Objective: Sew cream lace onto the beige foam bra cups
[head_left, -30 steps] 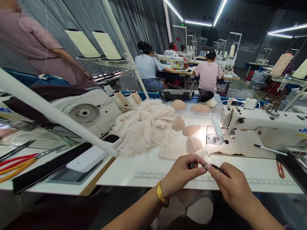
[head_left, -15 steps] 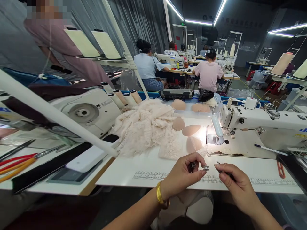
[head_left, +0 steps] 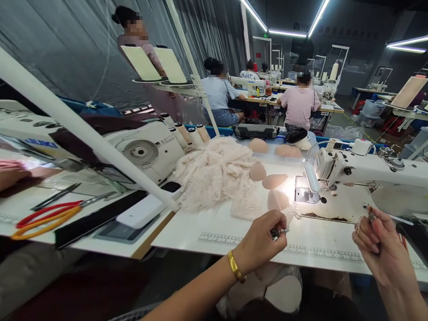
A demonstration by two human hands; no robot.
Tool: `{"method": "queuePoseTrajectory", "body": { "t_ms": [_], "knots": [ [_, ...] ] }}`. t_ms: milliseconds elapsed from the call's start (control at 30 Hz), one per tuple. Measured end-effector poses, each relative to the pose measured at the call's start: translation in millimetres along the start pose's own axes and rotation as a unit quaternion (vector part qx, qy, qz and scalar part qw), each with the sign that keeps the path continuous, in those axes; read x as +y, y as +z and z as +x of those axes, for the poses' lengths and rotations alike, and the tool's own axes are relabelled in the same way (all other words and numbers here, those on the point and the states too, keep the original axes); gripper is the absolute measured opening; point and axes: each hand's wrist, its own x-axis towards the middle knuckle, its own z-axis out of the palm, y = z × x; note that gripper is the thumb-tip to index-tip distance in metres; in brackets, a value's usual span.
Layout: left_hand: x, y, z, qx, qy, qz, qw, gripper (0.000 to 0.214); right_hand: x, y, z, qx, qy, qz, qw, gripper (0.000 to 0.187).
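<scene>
My left hand (head_left: 259,240), with a gold bracelet at the wrist, is closed over the front of the table. A small metal bobbin (head_left: 284,230) pokes out at its fingertips, and a round dark metal piece (head_left: 275,232) shows within the curled fingers. Off to the right, my right hand (head_left: 381,240) is raised with its fingers closed on a small metal tool (head_left: 371,216), mostly hidden. Pale loose thread (head_left: 358,226) hangs by those fingers. Behind the hands stands a white sewing machine (head_left: 368,178), its lamp lit over the needle plate (head_left: 306,195).
A cream lace heap (head_left: 214,174) lies left of the machine, beside beige cup pads (head_left: 274,181). A printed ruler (head_left: 321,254) runs along the table's front. Pliers (head_left: 50,218) and a white thread-stand pole (head_left: 100,142) are at left. Co-workers sit beyond; one person stands at left.
My right hand has moved right and up, away from the left hand, with thread now visible at its fingers. The left fingers have closed further around the bobbin. The view has shifted left.
</scene>
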Motion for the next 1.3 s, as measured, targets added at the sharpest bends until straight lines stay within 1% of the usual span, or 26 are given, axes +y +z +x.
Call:
{"method": "queuePoseTrajectory", "body": {
  "t_ms": [133,167,200,233,267,300,333,367,400,433,467,500,533,567,600,633,667,700,767,800,867,933,1033,1133,1233,1300],
  "knots": [
    [-9,1.4,-2,0.001,-0.006,0.013,1.0,0.018,-11,-29,17,0.065,-0.053,-0.021,0.996,0.023],
    [-11,0.7,-2,0.001,-0.007,0.013,1.0,0.018,-10,-39,20,0.082,-0.076,-0.054,0.992,0.025],
    [-12,-0.3,-2,0.001,-0.009,0.011,1.0,0.017,-9,-49,23,0.096,-0.097,-0.111,0.984,0.028],
    [-12,-1.8,-2,0.002,-0.012,0.007,1.0,0.017,-6,-60,26,0.107,-0.115,-0.192,0.969,0.03],
    [-12,-3.4,-2,0.001,-0.017,0.0,1.0,0.015,-1,-72,29,0.109,-0.129,-0.292,0.942,0.031],
    [-12,-5.2,-2,-0.001,-0.024,-0.01,1.0,0.014,4,-82,33,0.091,-0.125,-0.404,0.902,0.033],
    [-11,-7.0,-1,-0.005,-0.035,-0.023,0.999,0.013,9,-91,37,0.06,-0.118,-0.507,0.852,0.036],
    [-9,-8.8,-1,-0.01,-0.048,-0.04,0.998,0.012,15,-98,40,0.022,-0.116,-0.596,0.794,0.04],
    [-7,-10.5,0,-0.019,-0.066,-0.06,0.996,0.01,19,-102,42,-0.01,-0.124,-0.664,0.737,0.044],
    [-5,-12.2,1,-0.031,-0.086,-0.084,0.992,0.008,23,-103,43,-0.027,-0.149,-0.711,0.687,0.046],
    [-3,-13.8,2,-0.046,-0.108,-0.109,0.987,0.006,26,-99,43,-0.03,-0.182,-0.738,0.649,0.048],
    [-1,-15.1,3,-0.062,-0.128,-0.134,0.981,0.005,28,-91,40,-0.021,-0.219,-0.744,0.631,0.047],
    [0,-16.2,4,-0.078,-0.146,-0.157,0.974,0.006,28,-79,36,-0.008,-0.251,-0.732,0.633,0.045],
    [2,-16.9,5,-0.092,-0.159,-0.177,0.967,0.008,29,-63,29,-0.006,-0.267,-0.705,0.657,0.041],
    [4,-17.2,6,-0.103,-0.169,-0.192,0.961,0.01,29,-46,22,-0.013,-0.27,-0.657,0.704,0.038],
    [6,-17.1,7,-0.11,-0.174,-0.203,0.957,0.012,30,-27,13,-0.047,-0.236,-0.608,0.756,0.034],
    [7,-16.5,7,-0.114,-0.177,-0.21,0.955,0.013,31,-8,5,-0.099,-0.17,-0.564,0.802,0.031],
    [9,-15.6,8,-0.115,-0.177,-0.213,0.954,0.014,34,11,-3,-0.146,-0.105,-0.52,0.835,0.031],
    [12,-13.3,8,-0.113,-0.172,-0.211,0.956,0.014,41,40,-13,-0.198,-0.009,-0.444,0.874,0.031],
    [13,-12.2,8,-0.111,-0.169,-0.209,0.957,0.014,46,50,-16,-0.211,0.021,-0.408,0.888,0.03],
    [13,-10.8,8,-0.106,-0.165,-0.213,0.957,0.014,57,62,-17,-0.234,0.069,-0.335,0.91,0.03],
    [12,-10.7,8,-0.103,-0.173,-0.232,0.952,0.015,68,65,-15,-0.246,0.114,-0.268,0.925,0.03],
    [10,-12.0,7,-0.102,-0.194,-0.267,0.938,0.019,79,61,-12,-0.235,0.162,-0.204,0.936,0.034],
    [12,-12.2,6,-0.101,-0.2,-0.274,0.935,0.017,80,55,-14,-0.207,0.15,-0.148,0.956,0.036],
    [16,-9.1,5,-0.093,-0.192,-0.269,0.939,0.011,78,53,-20,-0.196,0.085,-0.11,0.971,0.031],
    [18,-5.6,7,-0.086,-0.19,-0.3,0.931,0.012,78,54,-24,-0.206,0.041,-0.095,0.973,0.025]
  ]
}}
